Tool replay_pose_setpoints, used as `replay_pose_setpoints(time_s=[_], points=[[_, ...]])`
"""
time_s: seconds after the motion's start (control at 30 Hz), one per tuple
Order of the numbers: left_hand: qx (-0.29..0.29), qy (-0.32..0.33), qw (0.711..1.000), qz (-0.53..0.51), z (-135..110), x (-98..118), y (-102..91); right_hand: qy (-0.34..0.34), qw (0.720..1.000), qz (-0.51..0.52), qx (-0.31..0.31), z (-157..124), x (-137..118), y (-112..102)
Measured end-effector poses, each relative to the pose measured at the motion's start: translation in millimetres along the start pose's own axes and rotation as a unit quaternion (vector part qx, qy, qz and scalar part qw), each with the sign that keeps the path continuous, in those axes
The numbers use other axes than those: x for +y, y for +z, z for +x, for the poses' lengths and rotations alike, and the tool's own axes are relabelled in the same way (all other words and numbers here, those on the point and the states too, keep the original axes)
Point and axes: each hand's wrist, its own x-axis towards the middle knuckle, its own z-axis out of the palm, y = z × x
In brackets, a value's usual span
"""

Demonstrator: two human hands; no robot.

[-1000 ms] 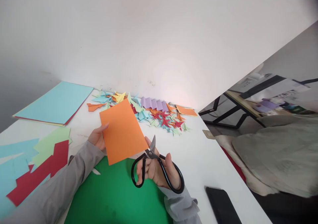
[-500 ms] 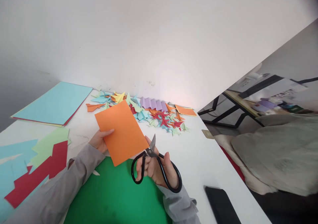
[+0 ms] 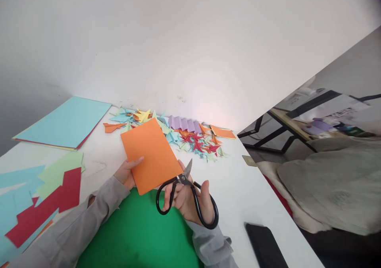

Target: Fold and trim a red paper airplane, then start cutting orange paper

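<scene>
An orange sheet of paper (image 3: 151,157) is gripped at its left edge by my left hand (image 3: 127,172), thumb on top. My right hand (image 3: 190,202) has its fingers in the black loop handles of a pair of scissors (image 3: 183,179). The handles are spread apart, and the sheet's lower right corner lies at the blades. Whether a blade is under the sheet I cannot tell. Below both hands is a green surface (image 3: 139,232).
Folded paper shapes (image 3: 166,133) in many colours lie along the wall, beside a pleated purple strip (image 3: 184,124). At the left are blue sheets (image 3: 65,121) and red offcuts (image 3: 44,212). A black flat object (image 3: 264,244) rests near the right edge.
My left hand and the orange sheet have shifted slightly right. The scissors in my right hand have tilted a little to the right.
</scene>
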Motion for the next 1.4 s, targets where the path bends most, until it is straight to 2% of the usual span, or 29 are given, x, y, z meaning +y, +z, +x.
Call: replay_pose_setpoints(time_s=[0.13, 0.4, 0.63, 0.9, 1.0, 1.17, 1.4], points=[[0.001, -0.031, 0.999, -0.039, 1.2, 2.3, -1.7, 0.004, 0.999, -0.014, 0.036, 1.1, 11.0, -4.2], [-0.012, -0.089, 0.995, -0.052, 5.5, 3.3, -6.7, 0.016, 0.999, -0.003, 0.027, -1.0, 9.8, -4.2], [-0.003, -0.031, 0.999, -0.036, 4.0, 3.6, -3.0, 0.020, 1.000, 0.002, 0.019, -1.2, 10.2, -9.2], [-0.007, -0.032, 0.999, -0.037, 1.8, 4.1, -2.2, 0.026, 0.999, -0.004, 0.021, -2.0, 9.8, -9.1], [0.007, -0.006, 1.000, -0.013, 2.1, 4.2, 1.2, 0.031, 0.999, 0.002, 0.017, -2.2, 9.5, -10.5], [0.016, 0.056, 0.998, 0.005, 5.8, 7.0, -1.0, 0.060, 0.998, -0.007, -0.023, -2.4, 7.2, -14.6], [0.009, 0.059, 0.998, 0.027, 4.9, 8.5, 0.2, 0.027, 0.997, -0.042, -0.061, -2.6, -0.8, -1.8]])
